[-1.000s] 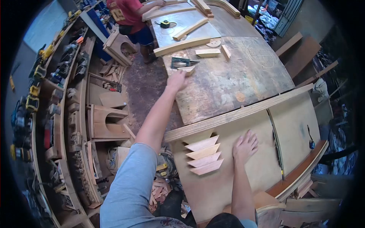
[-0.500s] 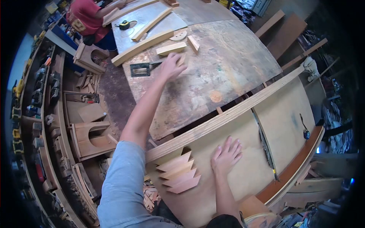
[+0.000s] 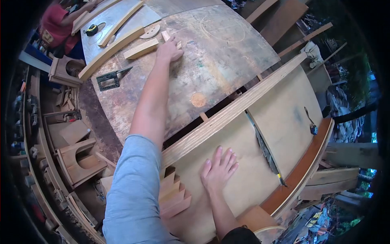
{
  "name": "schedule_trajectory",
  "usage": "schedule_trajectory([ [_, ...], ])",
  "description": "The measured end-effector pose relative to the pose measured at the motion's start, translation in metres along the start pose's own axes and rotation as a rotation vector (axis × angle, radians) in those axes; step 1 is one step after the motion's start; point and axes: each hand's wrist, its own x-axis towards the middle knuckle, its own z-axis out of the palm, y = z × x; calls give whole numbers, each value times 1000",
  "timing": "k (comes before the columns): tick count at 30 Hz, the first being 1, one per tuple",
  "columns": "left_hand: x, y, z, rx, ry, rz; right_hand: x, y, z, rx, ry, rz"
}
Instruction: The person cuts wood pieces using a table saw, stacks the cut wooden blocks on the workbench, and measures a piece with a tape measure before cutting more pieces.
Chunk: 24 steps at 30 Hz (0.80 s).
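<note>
Since half a second ago, your left hand (image 3: pixel 170 51) has moved farther from the black-framed tool (image 3: pixel 108 81) and come up beside the pale offcut (image 3: pixel 165 35); your view has swung too, leaving your sleeve (image 3: pixel 134 187) over part of the angled blocks (image 3: pixel 175 196). That hand is closed on a small wood block (image 3: pixel 179 45), which shows between thumb and fingers, mostly hidden, over the far surface (image 3: pixel 231 61). The offcut lies just beyond your fingertips, with the thicker wooden bar (image 3: pixel 141 49) to the left and the holed disc (image 3: pixel 150 31) behind it. The black-framed tool lies near that surface's left edge. Your right hand (image 3: pixel 218 173) stays flat, fingers spread, on the near surface (image 3: pixel 243 179), between the angled blocks and a dark slot (image 3: pixel 265 148). A long plank (image 3: pixel 235 106) runs along this surface's far edge.
</note>
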Motion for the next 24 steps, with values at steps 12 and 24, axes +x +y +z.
schedule_trajectory([
  [12, -181, -32, -116, -1726, -196, -39, -6, 1, -5, 3, 156, -32],
  [24, -444, 112, -219, -1922, -502, 162, -16, 0, -13, -44, 231, -31],
])
